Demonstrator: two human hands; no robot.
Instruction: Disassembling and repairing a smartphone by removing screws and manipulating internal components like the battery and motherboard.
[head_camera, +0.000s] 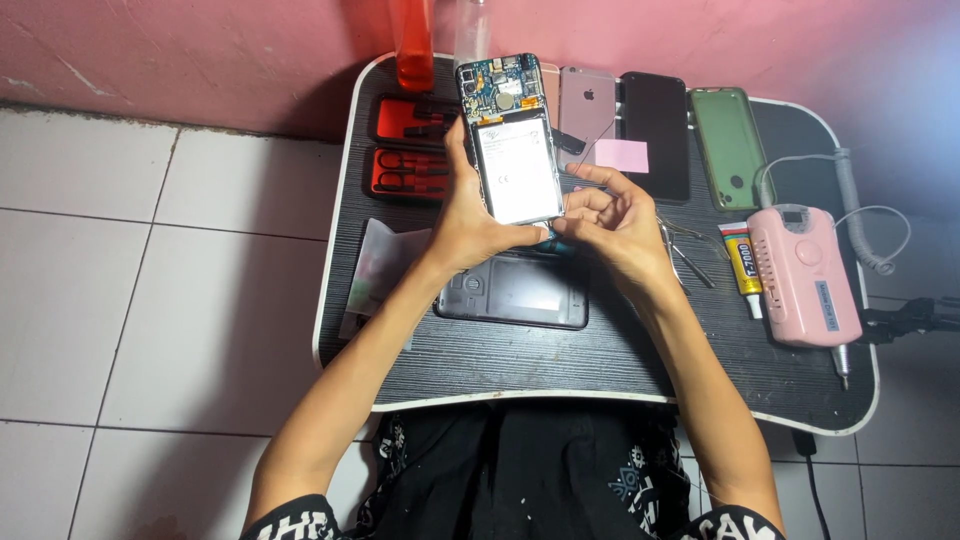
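head view, hands: left hand (468, 225) is wrapped around the left edge of an opened phone (510, 140), thumb up along the side, holding it up off the desk with the back cover off.
head view, right hand: right hand (612, 222) is curled in at the phone's bottom right corner, fingers bent, index stretched out to the left. Looks like it's pinching something small and teal down there, but it's too tiny to say for sure.
head view, the phone: circuit board showing up top, big white battery filling the rest. It's tilted up toward the camera, above the middle of the black lap desk (560, 370).
head view, under the hands: a grey back cover (515, 293) lying flat on the desk, right below the phone.
head view, left side: red tool case (410, 150) open, 2 trays with little black tools, plus a clear plastic bag (378, 272) just in front of it.
head view, back row: pinkish phone (587, 105), black phone (656, 130) with a pink sticky note (622, 155) on its edge, then a green phone case (730, 145).
head view, right side: metal tweezers (683, 250), a glue tube (743, 265), and a pink rotary tool box (805, 275) with a coiled cord.
head view, floor: white tiles, pink wall behind.
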